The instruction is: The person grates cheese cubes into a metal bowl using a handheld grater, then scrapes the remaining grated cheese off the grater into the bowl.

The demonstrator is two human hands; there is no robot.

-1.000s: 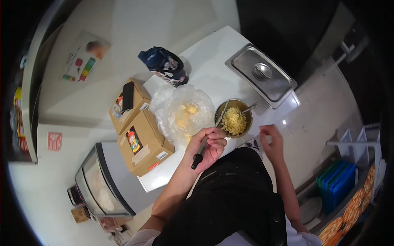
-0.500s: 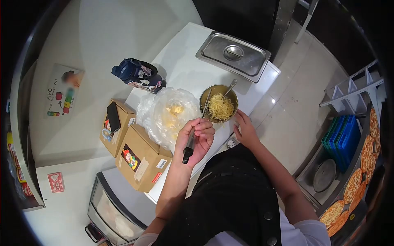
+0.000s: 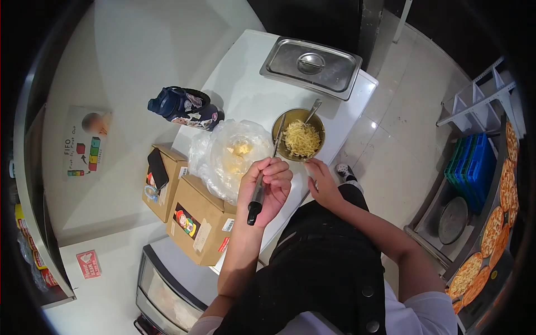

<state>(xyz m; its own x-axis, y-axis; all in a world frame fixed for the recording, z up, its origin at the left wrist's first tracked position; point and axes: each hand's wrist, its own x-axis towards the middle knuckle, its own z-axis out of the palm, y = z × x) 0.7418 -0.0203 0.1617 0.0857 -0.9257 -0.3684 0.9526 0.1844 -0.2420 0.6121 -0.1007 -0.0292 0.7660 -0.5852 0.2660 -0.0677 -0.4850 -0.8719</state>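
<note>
My left hand (image 3: 264,187) is wrapped around the dark handle of a long thin metal utensil (image 3: 257,200). Its narrow end points up to the left rim of a metal bowl (image 3: 276,146); the exact kind of tool does not show. Inside the bowl lies a heap of pale yellow shreds (image 3: 301,139), looking like grated cheese, with a spoon (image 3: 314,110) leaning on the far rim. My right hand (image 3: 324,184) is at the bowl's near side, fingers stretched out and fingertips near or against its wall. Left of the bowl, a clear plastic bag (image 3: 215,159) holds pale yellow pieces (image 3: 240,149).
On the white table (image 3: 245,72) stand a lidded steel pan (image 3: 311,64), a dark blue bottle (image 3: 187,107) and two cardboard boxes (image 3: 207,237). A phone (image 3: 157,168) rests on one box. Blue crates (image 3: 470,167) and pizza pictures (image 3: 491,229) are at the right.
My right hand has shifted left along the bowl's near side. The view has moved slightly, and a shoe now shows on the floor. My left hand keeps its hold on the utensil.
</note>
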